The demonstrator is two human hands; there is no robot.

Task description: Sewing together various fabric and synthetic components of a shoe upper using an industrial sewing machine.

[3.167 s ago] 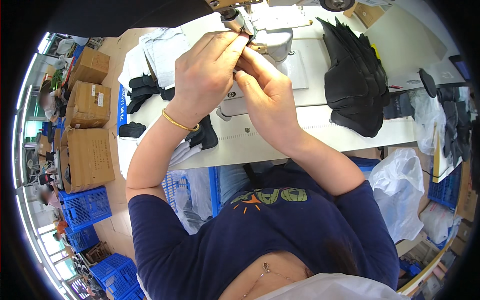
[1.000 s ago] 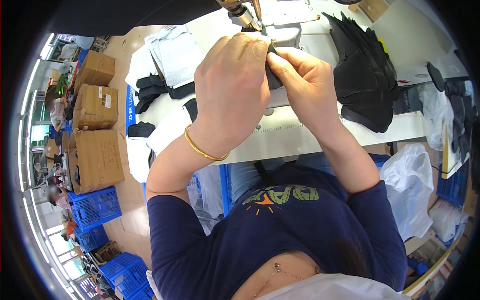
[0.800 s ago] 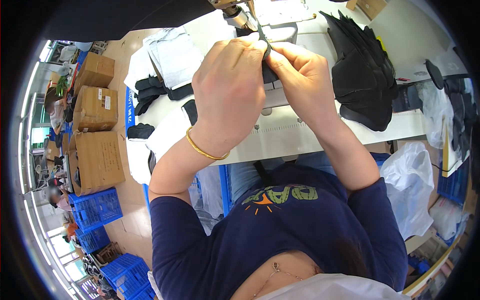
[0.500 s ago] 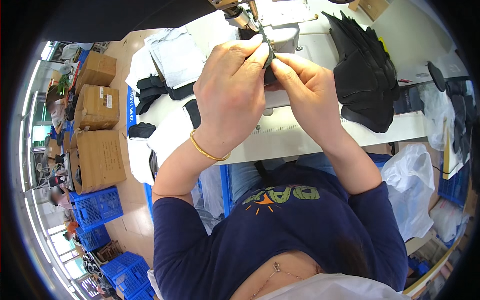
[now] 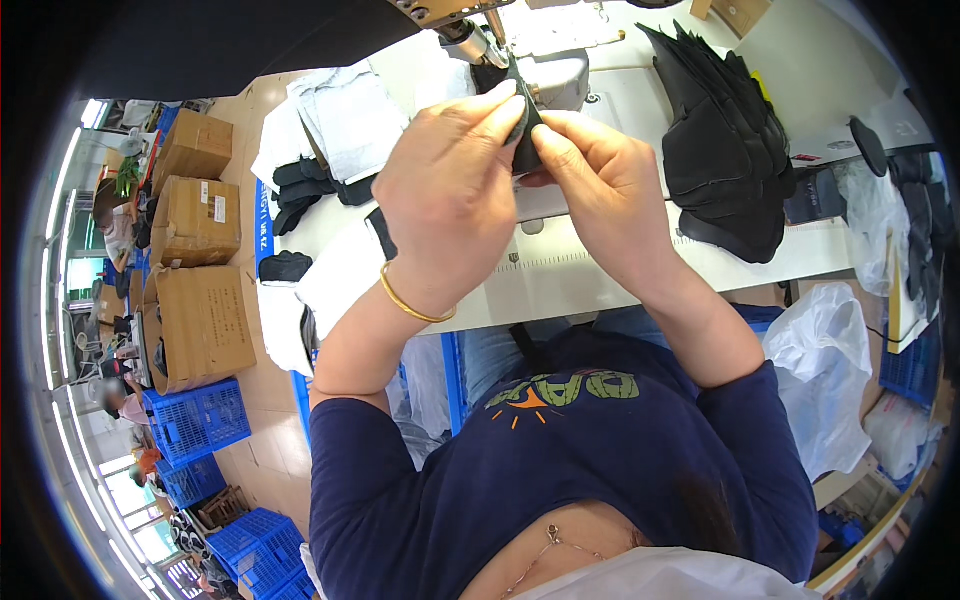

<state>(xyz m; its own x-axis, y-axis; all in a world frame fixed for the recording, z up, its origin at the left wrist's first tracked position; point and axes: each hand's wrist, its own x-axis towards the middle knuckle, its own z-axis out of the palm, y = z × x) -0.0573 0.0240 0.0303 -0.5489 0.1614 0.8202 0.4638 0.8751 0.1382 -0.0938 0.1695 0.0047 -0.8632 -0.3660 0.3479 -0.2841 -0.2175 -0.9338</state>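
Observation:
Between my hands is a black fabric piece (image 5: 526,150), its far end running up under the head of a sewing machine (image 5: 468,40). My left hand (image 5: 450,180) pinches the fabric's left edge between thumb and fingers, close below the needle area. On the other side, my right hand (image 5: 600,180) grips the same piece, thumb on top and fingers partly hidden beneath. The fabric's edge stands folded up between the two thumbs. How the needle and presser foot meet the cloth is hard to make out.
A fanned stack of black cut pieces (image 5: 720,150) lies right of my hands. White and black pieces (image 5: 345,120) are piled at the left. Cardboard boxes (image 5: 205,320) and blue crates (image 5: 200,420) stand on the floor; a clear plastic bag (image 5: 820,370) hangs at the right.
Both hands have shifted slightly left and nearer to me, still pinching the fabric. More of the black piece shows between my thumbs.

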